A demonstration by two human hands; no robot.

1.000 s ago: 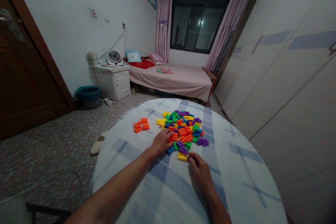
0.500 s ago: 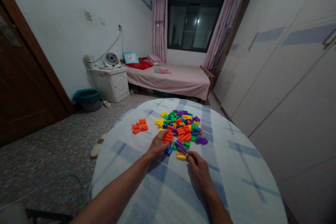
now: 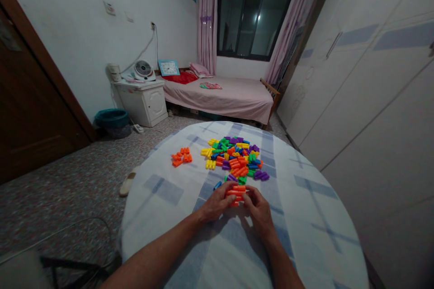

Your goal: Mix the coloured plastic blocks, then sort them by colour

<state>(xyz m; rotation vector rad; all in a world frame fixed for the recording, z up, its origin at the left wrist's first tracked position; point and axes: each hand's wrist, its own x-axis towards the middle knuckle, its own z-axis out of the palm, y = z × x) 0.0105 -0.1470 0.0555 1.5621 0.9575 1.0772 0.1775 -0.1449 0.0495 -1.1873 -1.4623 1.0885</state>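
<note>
Several orange blocks [image 3: 237, 193] between left hand [image 3: 215, 203], right hand [image 3: 259, 211]

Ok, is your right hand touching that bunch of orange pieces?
Touching: the head view shows the right hand with its fingers pressed against the right end of the orange plastic pieces.

The left hand [image 3: 216, 202] and right hand [image 3: 259, 213] curl inward side by side, palms down, almost touching.

The left hand [image 3: 217, 202] and right hand [image 3: 259, 210] press orange plastic blocks [image 3: 236, 194] together. A mixed-colour block pile [image 3: 233, 158] lies just beyond the fingers [image 3: 252, 194].
</note>
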